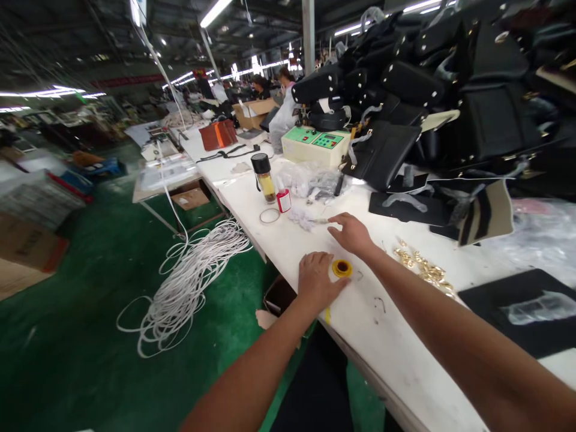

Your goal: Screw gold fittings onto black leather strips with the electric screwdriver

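My left hand [317, 279] rests at the table's near edge, curled against the left side of a small yellow tape roll [342, 268], its thumb along the roll's lower edge. The roll lies flat, its dark core facing up. Farther out, my right hand [353, 234] reaches over the table with thumb and index finger apart. Close to its fingertips is a thin pale pen-like item [320, 221], beside a crumpled white scrap [302, 217]. Gold-coloured metal fittings [425, 267] lie in a loose pile to the right of my right forearm.
A jar with a black lid [264, 179], a red-labelled bottle [283, 201] and a ring [269, 216] stand or lie ahead. Black bags [387, 150] are heaped at right, near a green-topped machine [316, 147]. White cord [180, 288] lies coiled on the floor.
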Tool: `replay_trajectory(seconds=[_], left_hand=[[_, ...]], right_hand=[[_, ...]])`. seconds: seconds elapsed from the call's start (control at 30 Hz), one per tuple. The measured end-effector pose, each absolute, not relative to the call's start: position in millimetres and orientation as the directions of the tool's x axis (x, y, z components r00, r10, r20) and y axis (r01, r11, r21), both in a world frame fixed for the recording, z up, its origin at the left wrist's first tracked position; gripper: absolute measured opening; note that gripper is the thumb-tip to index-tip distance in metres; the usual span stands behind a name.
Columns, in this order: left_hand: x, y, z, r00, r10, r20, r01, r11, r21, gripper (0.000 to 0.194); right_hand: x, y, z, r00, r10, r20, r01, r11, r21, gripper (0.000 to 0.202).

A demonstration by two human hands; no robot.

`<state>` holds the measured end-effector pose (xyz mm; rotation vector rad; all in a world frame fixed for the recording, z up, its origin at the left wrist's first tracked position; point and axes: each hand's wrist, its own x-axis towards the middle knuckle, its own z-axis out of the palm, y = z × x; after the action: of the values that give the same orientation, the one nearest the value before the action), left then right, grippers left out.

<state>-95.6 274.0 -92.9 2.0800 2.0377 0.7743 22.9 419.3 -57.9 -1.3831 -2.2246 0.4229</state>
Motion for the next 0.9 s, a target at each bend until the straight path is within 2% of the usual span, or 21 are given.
replay_trajectory(seconds=[0.13,0.3,0.6,0.67,0.73,0.8,0.9], left_hand=[[-95.8,273.7,-93.1,-0.034,0.96,0.278,0.907,-0.087,0.411,0.055],[-94.5,271.7,-91.5,-0.051,0.957,0.286,0.906,-0.076,0.417,0.043],[-94.6,274.2,-91.7,-0.049,0.959,0.278,0.905,-0.075,0.418,0.045],[-94.1,274.6,-91.1,-0.045,0.961,0.274,0.909,-0.074,0.41,0.048],[-93.7,274.7,-90.6,-0.038,0.962,0.27,0.915,-0.075,0.396,0.048],[-93.6,274.7,-90.6,-0.028,0.964,0.263,0.922,-0.077,0.38,0.045],[-94.3,275.9,-90.9,-0.002,0.968,0.25,0.927,-0.092,0.364,0.043]], right_hand=[[-5.0,455.7,-78.7,-0.406,0.894,0.19,0.757,0.446,-0.478,0.038],[-10.4,462.9,-94.4,-0.416,0.891,0.183,0.754,0.45,-0.478,0.027],[14.8,434.3,-78.9,-0.327,0.916,0.233,0.697,0.4,-0.596,0.027],[29.0,410.2,-71.0,-0.286,0.926,0.246,0.654,0.376,-0.656,0.031],[48.7,376.1,-65.3,-0.211,0.951,0.228,0.539,0.308,-0.784,0.035],[71.2,337.2,-63.3,-0.118,0.982,0.144,0.369,0.178,-0.912,0.036],[100.3,286.0,-67.5,-0.062,0.998,-0.032,0.247,-0.016,-0.969,0.035]])
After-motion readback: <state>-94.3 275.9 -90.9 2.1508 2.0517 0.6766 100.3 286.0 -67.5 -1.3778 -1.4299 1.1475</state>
